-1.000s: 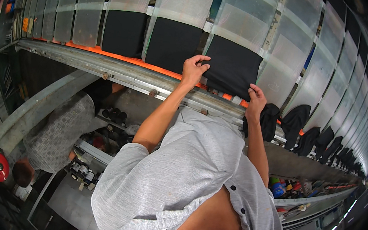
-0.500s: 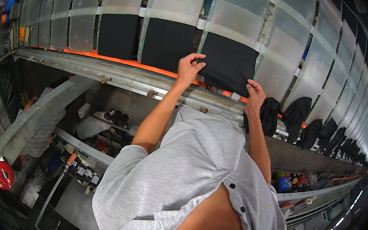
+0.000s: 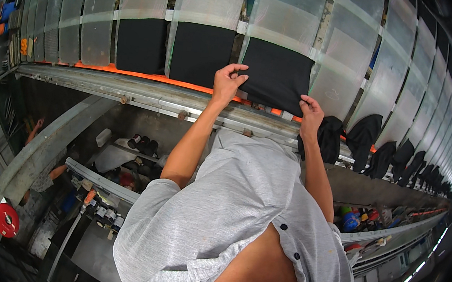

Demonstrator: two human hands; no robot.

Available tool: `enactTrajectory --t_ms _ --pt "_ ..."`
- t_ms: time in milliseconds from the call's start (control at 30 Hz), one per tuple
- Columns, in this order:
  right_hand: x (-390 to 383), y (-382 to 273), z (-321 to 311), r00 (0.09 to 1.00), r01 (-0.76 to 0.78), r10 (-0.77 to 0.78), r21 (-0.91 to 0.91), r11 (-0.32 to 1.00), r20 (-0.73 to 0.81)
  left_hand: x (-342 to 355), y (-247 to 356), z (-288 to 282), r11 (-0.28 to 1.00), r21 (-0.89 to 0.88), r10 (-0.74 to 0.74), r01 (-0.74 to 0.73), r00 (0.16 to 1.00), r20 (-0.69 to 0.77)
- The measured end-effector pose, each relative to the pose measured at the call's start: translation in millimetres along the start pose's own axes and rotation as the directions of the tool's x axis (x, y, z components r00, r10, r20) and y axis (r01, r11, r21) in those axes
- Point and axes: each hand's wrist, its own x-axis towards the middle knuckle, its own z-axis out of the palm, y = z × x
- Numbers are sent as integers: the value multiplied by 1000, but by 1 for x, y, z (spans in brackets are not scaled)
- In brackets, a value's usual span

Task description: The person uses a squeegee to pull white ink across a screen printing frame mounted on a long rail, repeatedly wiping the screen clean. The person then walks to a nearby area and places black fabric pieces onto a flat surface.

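A black fabric piece lies spread over the near end of a pale, flat board. My left hand is at its near left edge, thumb and fingers closed on the cloth. Gripping the near right corner is my right hand, with its fingertips pinched together. The cloth's near edge sags slightly between my hands. Another black fabric panel lies flat on the board just left of my left hand. Beyond it, one more black panel covers the end of its board.
A metal rail and an orange strip run along the boards' near ends. Bunched black cloths hang from boards on the right. Below left are a curved beam, a red disc and a shelf of containers. Another person's arm shows there.
Both hands keep their hold and sit slightly further left in the picture, as do the boards. The other person at lower left has shifted, with an arm now showing beside the beam.
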Motion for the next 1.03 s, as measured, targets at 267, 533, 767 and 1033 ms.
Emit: enactTrajectory --t_ms 267,533,767,1033 --pt "1 -4 1 1000 -8 8 3 1000 11 -2 -3 11 985 128 132 -119 986 -98" --pt "-1 -11 7 1000 -23 23 13 1000 -7 -3 3 18 963 196 230 -186 945 -234" --pt "4 -5 0 999 0 2 -71 997 34 -2 2 21 936 298 265 -186 931 -251" --pt "1 -13 3 999 -7 14 -138 990 49 -3 1 21 918 367 258 -151 931 -260"
